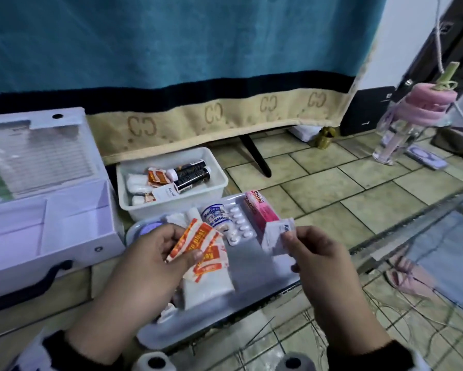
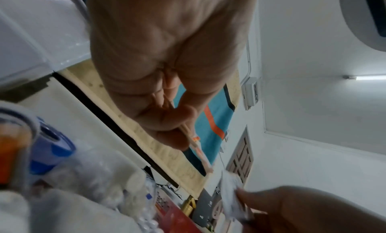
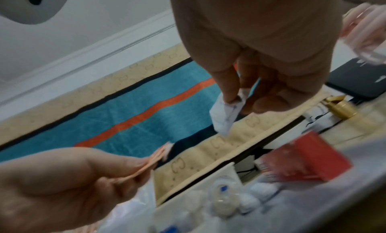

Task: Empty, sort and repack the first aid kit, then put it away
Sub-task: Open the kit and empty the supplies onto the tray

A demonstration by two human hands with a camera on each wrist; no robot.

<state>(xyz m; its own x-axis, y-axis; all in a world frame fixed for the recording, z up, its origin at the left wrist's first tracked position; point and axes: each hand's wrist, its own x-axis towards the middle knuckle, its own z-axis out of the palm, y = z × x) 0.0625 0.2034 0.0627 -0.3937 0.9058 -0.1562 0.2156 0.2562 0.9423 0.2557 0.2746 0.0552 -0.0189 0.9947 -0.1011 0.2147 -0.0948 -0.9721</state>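
My left hand [image 1: 168,250] pinches a fan of orange-and-white plaster packets [image 1: 198,243] above a grey tray [image 1: 254,266]; the left wrist view shows them edge-on [image 2: 196,147]. My right hand [image 1: 300,247] pinches white alcohol swab sachets [image 1: 275,234] over the tray's right side, also seen in the right wrist view [image 3: 225,114]. On the tray lie a bandage roll [image 1: 215,216], a pill blister strip [image 1: 238,223], a pink Bacidin box [image 1: 258,207] and a white gauze pack [image 1: 209,287]. The white first aid case [image 1: 45,218] stands open at left.
A white tub [image 1: 214,162] behind the tray holds black tubes, cotton rolls and more packets. A teal towel [image 1: 171,49] hangs behind. A pink-lidded water bottle [image 1: 409,121] and a phone [image 1: 425,156] sit on the tiled floor at right. A glass tabletop edge [image 1: 412,223] runs beside the tray.
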